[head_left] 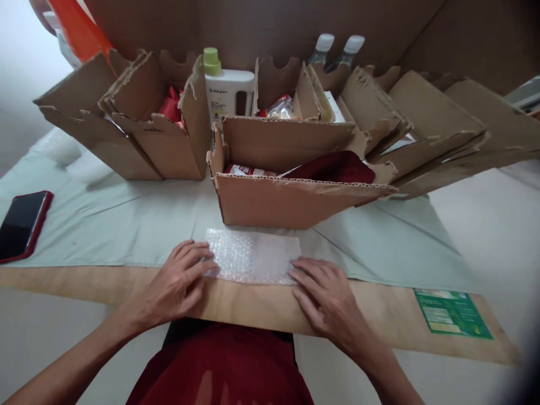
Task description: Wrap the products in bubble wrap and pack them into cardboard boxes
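A small rectangular sheet of clear bubble wrap (253, 256) lies flat near the table's front edge. Its left half shows bubbles, while the right half looks smoother and whiter. My left hand (182, 281) rests with its fingertips on the left end of the wrap, fingers outstretched and thumb apart. On the opposite end lie the fingertips of my right hand (320, 292), also extended, with the thumb separate near the wooden edge. Neither hand is closed around the wrap. Just behind it stands an open cardboard box (270, 202) holding a dark red item and a packet.
More open cardboard boxes (147, 146) line the back, with a white bottle with a green cap (228, 93) and two white-capped bottles (324, 45) among them. A phone (23, 225) lies at left, a green packet (453, 314) at right, on a cloth-covered wooden table (105, 278).
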A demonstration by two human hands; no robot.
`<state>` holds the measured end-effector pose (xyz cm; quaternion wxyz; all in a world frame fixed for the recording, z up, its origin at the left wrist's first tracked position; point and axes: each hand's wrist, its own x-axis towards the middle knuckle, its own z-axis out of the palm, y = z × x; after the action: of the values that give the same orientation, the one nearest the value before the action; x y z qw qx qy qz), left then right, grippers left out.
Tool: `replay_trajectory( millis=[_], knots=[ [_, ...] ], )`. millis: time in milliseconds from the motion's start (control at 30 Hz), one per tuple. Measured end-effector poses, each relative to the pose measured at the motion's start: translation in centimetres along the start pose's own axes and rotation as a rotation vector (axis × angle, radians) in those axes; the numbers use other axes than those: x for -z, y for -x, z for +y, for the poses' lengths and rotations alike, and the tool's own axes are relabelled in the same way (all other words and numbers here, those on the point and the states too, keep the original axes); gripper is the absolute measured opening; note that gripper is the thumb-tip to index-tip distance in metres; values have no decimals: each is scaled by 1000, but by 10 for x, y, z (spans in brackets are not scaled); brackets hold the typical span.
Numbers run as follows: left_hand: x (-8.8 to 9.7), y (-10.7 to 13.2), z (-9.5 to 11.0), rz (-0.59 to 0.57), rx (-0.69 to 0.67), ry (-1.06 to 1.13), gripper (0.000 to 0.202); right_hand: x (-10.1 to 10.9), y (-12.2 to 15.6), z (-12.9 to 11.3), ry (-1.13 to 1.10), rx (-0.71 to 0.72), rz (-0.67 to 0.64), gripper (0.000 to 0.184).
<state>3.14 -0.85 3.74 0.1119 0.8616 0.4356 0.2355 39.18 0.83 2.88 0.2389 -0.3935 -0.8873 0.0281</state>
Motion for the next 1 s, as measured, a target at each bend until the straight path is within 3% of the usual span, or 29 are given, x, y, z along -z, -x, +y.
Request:
replay_trajectory(
  millis=[67, 167, 267, 333, 400, 500, 600, 700, 867, 933, 1000],
  knots=[
    [3, 1, 6, 45, 39, 12, 51, 0, 3, 2, 17, -62, 33, 21],
    [4, -13, 24, 116, -26, -32, 66, -1, -19, -11, 57, -60, 114, 27],
    [-17, -27, 31, 11, -106, -86, 72, -18, -51, -33, 16, 60, 22, 32],
    [-34, -26, 23, -94, -69, -142, 68, -33, -58, -37, 7, 115, -102, 33],
    [-41, -15, 9, -160, 2, -181, 64, -42, -48, -28, 24, 113, -173, 35],
    [-27, 7, -7, -207, 52, -136, 55, -34, -12, 4, 58, 1, -117, 36],
    [-9, 18, -13, -37, 139, -99, 37, -12, 9, 30, 99, -149, 12, 30],
    [-10, 10, -12, 160, 296, -231, 25, -7, -3, 35, 169, -212, 88, 27],
    [-37, -16, -2, 86, 408, -304, 12, -40, -41, 26, 320, -297, 77, 24],
    [-41, -18, 2, 104, 415, -236, 9, -46, -42, 21, 236, -327, 97, 19],
    [-36, -16, 7, 151, 417, -129, 9, -39, -34, 11, 63, -365, 120, 15]
  ],
)
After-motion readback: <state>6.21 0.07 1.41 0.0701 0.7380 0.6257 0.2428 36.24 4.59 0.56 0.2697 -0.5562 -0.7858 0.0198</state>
